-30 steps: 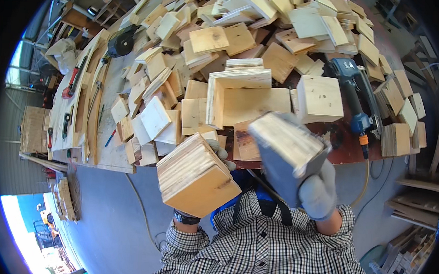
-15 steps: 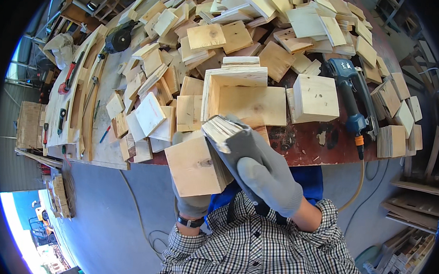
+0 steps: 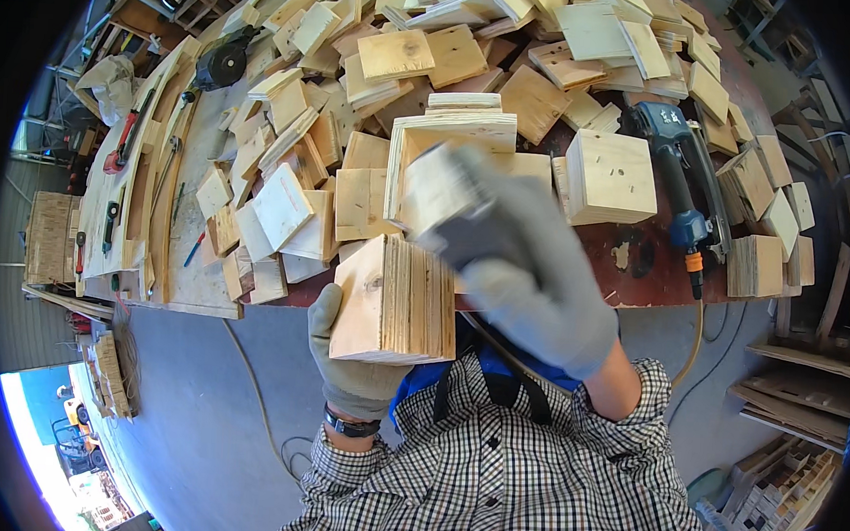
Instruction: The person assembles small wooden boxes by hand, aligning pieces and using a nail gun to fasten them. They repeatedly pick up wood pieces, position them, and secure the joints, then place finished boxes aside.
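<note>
The plywood stack (image 3: 399, 303) sits in the left hand (image 3: 361, 382), grasped from below and the left, its edge lines running up the view. The right hand (image 3: 544, 281) grips a blurred dark-wrapped block (image 3: 454, 230) at the stack's upper right; contact is indeterminate. Beyond lies the table (image 3: 657, 275).

Daylight blows out to white at the opening (image 3: 29, 447) in the lower left, while soft, fairly even light covers the table (image 3: 657, 285) at centre. The right grip (image 3: 551, 280) and its dark block (image 3: 465, 234) smear with motion blur (the wood pile (image 3: 534, 103) beyond is crisp). Straight edges bow toward the black, blue-fringed rim.
</note>
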`<state>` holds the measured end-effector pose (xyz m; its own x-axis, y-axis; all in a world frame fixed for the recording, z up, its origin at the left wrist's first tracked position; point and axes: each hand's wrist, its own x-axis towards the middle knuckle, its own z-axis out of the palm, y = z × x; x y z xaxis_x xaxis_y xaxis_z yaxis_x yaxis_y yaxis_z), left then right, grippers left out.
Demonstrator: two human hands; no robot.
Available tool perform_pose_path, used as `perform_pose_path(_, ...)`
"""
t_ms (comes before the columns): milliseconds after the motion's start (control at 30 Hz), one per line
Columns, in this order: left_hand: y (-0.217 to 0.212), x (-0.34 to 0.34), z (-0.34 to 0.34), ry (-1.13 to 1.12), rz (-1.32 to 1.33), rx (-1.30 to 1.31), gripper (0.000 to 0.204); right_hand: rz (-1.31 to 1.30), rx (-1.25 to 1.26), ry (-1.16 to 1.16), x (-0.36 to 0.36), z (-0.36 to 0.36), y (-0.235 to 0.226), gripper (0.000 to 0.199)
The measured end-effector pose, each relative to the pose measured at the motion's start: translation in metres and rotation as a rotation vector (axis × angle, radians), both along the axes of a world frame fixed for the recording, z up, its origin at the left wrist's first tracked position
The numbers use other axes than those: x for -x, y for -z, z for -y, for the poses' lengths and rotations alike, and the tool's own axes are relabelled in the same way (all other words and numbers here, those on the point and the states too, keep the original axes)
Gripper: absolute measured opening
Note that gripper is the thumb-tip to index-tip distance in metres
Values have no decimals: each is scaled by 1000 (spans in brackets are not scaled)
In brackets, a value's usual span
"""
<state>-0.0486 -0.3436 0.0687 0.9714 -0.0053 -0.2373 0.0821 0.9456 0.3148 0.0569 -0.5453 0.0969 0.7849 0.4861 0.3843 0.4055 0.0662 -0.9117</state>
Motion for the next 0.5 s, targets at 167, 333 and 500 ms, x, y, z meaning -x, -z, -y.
perform_pose_path(167,7,0,-18,-27,20,-45,61,424,281,71,47,-13,7,77)
perform_pose_path(333,10,7,-4,-154,-152,-295,67,175,126,170,1,-26,18,77)
perform_pose_path(500,-4,-7,-14,48,33,141,68,374,222,101,36,-10,22,83)
